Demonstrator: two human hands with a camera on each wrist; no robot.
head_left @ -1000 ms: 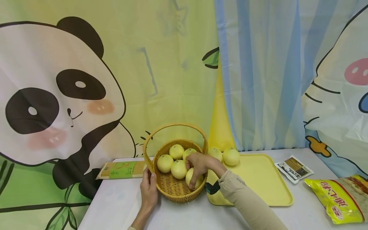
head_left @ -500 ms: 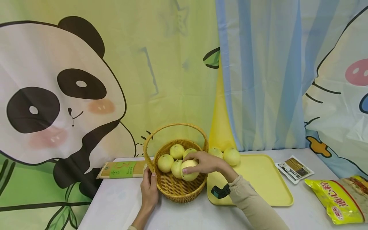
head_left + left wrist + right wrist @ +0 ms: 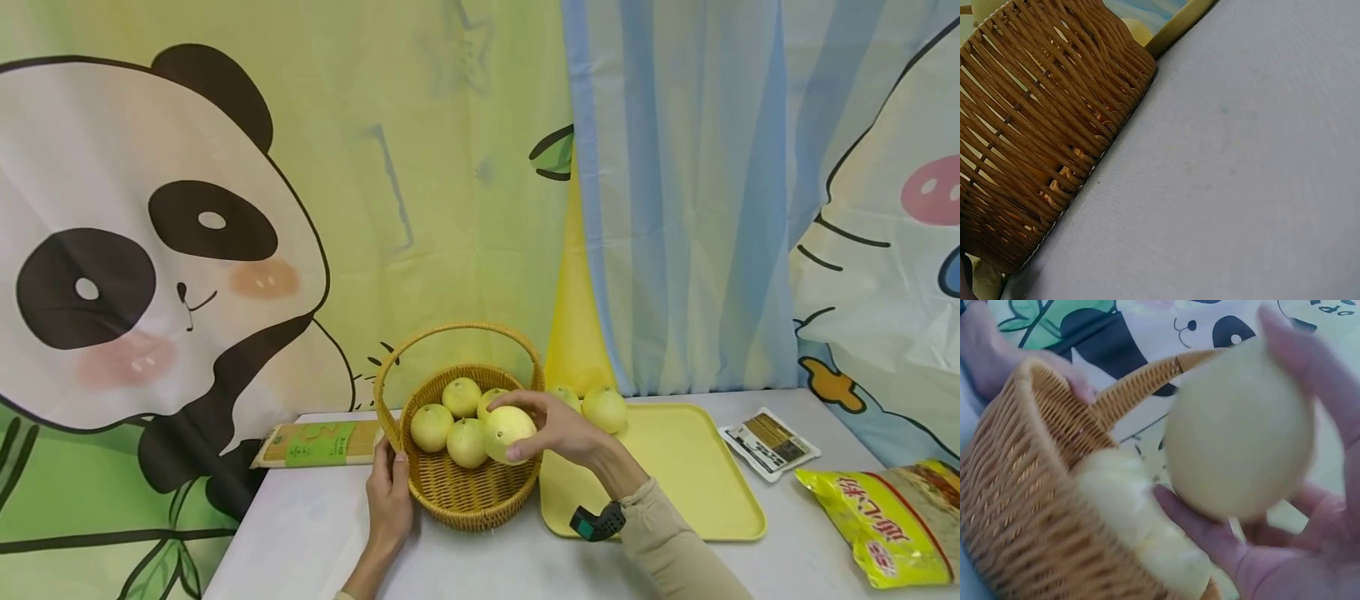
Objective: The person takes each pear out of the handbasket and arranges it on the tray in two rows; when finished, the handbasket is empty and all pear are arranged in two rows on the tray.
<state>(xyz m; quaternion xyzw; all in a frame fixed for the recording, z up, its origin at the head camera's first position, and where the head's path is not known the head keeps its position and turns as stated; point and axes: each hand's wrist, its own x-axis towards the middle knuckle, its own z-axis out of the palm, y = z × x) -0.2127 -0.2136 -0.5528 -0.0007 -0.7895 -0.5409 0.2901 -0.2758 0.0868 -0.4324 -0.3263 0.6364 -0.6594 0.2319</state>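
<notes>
A wicker basket (image 3: 480, 510) with an arched handle stands on the white table, several round pale yellow melons (image 3: 431, 427) inside. At its left side, my left hand (image 3: 390, 492) grips the rim by the foot of the handle; the right wrist view shows that thumb over the edge. My right hand (image 3: 558, 429) holds one melon (image 3: 510, 435) between thumb and fingers, above the right part of the basket. In the right wrist view the held melon (image 3: 1241, 434) is raised over the others. The left wrist view shows mostly the basket's woven side (image 3: 1054, 119).
Right of the basket lies a yellow tray (image 3: 675, 467), with two more melons (image 3: 604, 409) at its back left corner. Farther right are a small white-and-brown packet (image 3: 769, 443) and a yellow food bag (image 3: 885, 521). A flat pack of noodles (image 3: 318, 442) lies behind on the left. A printed curtain hangs behind.
My right hand has lifted a melon from the basket's right side, first up and left over the others, then back slightly right. My left hand has stayed on the basket.
</notes>
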